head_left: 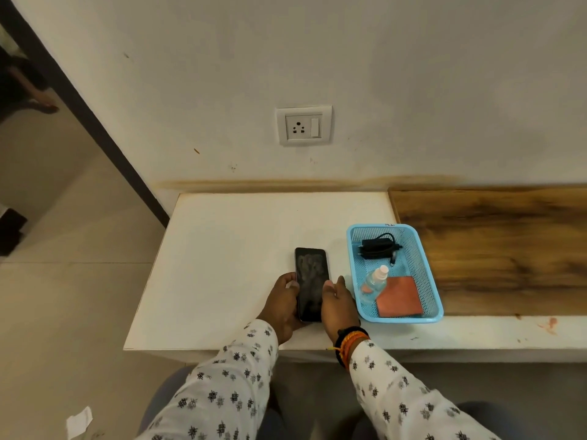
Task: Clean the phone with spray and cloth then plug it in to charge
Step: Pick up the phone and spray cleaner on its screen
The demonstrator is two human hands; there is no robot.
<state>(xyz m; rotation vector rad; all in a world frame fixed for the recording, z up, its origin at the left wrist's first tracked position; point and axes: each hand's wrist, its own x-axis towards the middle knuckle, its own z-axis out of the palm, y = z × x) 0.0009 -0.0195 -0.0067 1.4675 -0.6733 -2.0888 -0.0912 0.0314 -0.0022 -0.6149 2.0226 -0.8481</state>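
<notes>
A black phone (311,281) with a smudged dark screen lies face up on the white table (228,265). My left hand (284,304) grips its left edge and my right hand (337,304) grips its right edge, thumbs near the screen. To the right, a blue plastic basket (427,268) holds a black charger with its cable (378,246), a small clear spray bottle (374,282) with a pale cap, and a folded orange cloth (400,296). A white wall socket with a switch (304,125) sits on the wall above the table.
A wooden counter section (495,236) adjoins the white table on the right. The tiled floor (63,281) lies to the left, with a scrap of paper (78,422) on it. A dark door frame (95,131) runs diagonally at the left.
</notes>
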